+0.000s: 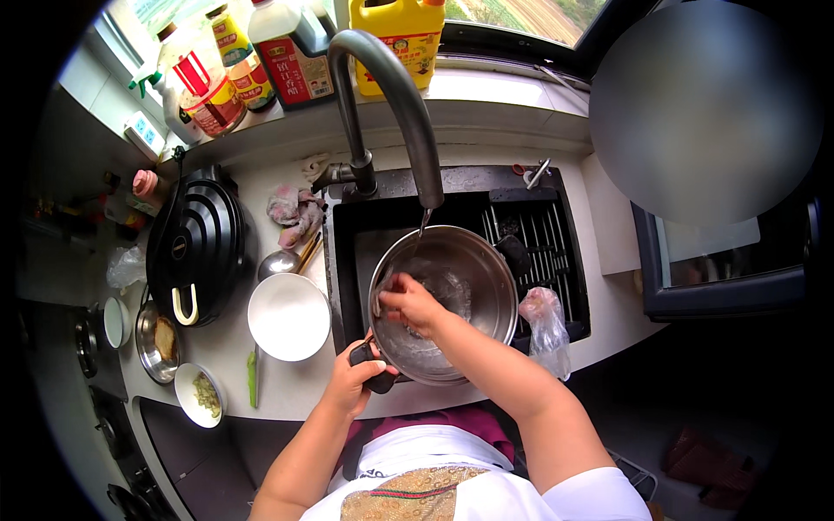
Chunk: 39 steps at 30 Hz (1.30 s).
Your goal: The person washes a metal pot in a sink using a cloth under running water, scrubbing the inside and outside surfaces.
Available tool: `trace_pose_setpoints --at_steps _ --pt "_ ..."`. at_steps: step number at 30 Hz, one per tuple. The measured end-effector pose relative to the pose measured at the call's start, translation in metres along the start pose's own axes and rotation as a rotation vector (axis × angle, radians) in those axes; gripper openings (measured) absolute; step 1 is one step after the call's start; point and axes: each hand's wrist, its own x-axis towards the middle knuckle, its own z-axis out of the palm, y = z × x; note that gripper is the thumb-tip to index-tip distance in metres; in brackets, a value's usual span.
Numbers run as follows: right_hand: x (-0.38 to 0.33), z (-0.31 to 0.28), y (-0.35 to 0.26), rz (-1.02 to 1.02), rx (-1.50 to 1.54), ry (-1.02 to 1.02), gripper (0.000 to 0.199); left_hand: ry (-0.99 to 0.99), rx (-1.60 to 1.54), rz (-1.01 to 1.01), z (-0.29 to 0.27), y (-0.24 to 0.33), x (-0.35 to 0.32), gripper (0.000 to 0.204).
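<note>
A stainless steel pot [486, 286] is held in the black sink [352, 226] under the curved grey faucet [404, 95]. A thin stream of water runs from the spout into it, and some water lies in the bottom. My left hand [352, 382] is closed around the pot's black handle [372, 365] at the near left. Inside the pot, my right hand [410, 304] reaches to the left wall with its fingers bent and pressed together. Something greyish shows at those fingertips, too unclear to name.
Left of the sink are a white bowl [289, 317], a ladle [279, 265], a rumpled cloth [297, 213] and a black electric griddle [200, 243]. A green-handled knife [253, 378] lies near the counter edge. A plastic bag [549, 343] sits at the sink's right rim. Bottles line the sill.
</note>
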Motion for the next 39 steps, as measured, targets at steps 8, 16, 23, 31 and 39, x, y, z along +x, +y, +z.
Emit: trace_pose_setpoints --at_steps 8,16,23,31,39 --pt "-0.009 0.021 -0.030 -0.315 0.091 -0.126 0.023 -0.029 0.031 0.054 0.010 0.014 0.011 0.028" --pt "-0.071 -0.005 -0.018 -0.349 -0.616 -0.367 0.027 0.068 -0.056 0.139 0.002 0.008 0.022 0.026" --pt "-0.112 -0.090 -0.072 -0.068 -1.549 -0.498 0.031 0.053 -0.069 0.093 0.002 0.016 0.007 0.022" --pt "-0.063 -0.076 -0.107 -0.332 -2.764 -0.315 0.029 0.056 -0.029 0.073 0.010 0.021 -0.014 0.019" --pt "-0.028 -0.081 -0.064 -0.322 -2.798 -0.303 0.039 0.080 -0.040 0.116 0.014 0.018 -0.020 0.018"
